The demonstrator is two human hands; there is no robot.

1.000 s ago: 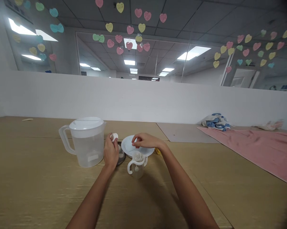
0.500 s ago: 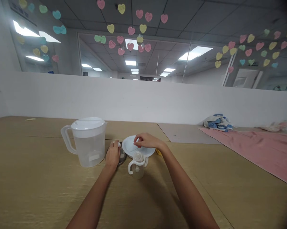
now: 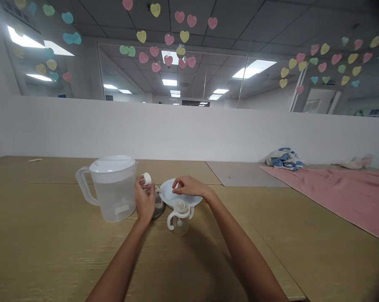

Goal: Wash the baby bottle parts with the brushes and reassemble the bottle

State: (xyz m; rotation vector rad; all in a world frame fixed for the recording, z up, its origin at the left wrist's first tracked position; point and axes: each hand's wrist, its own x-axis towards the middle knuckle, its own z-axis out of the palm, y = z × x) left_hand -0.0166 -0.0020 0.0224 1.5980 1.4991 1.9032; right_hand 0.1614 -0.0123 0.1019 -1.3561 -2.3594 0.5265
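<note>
My left hand [image 3: 145,200] is closed on a small white cap [image 3: 147,178], raised beside the clear lidded pitcher [image 3: 113,195]. Behind that hand, a dark round object [image 3: 158,207] is partly hidden. Over the pale plate [image 3: 167,191], my right hand [image 3: 187,186] hangs with its fingers bent and pinched together; whatever they hold, if anything, is too small to name. In front of the plate stands a small clear bottle [image 3: 180,222] with white handles.
A pink cloth [image 3: 334,193] covers the right side of the table [image 3: 66,251]. Near the wall lie a blue and white bundled cloth [image 3: 284,159] and a pale crumpled item [image 3: 356,162]. A white wall [image 3: 176,130] closes off the back.
My left hand has lifted from the dark round object with the white cap and turned toward the pitcher. My right hand stays over the plate. The whole view has shifted slightly.
</note>
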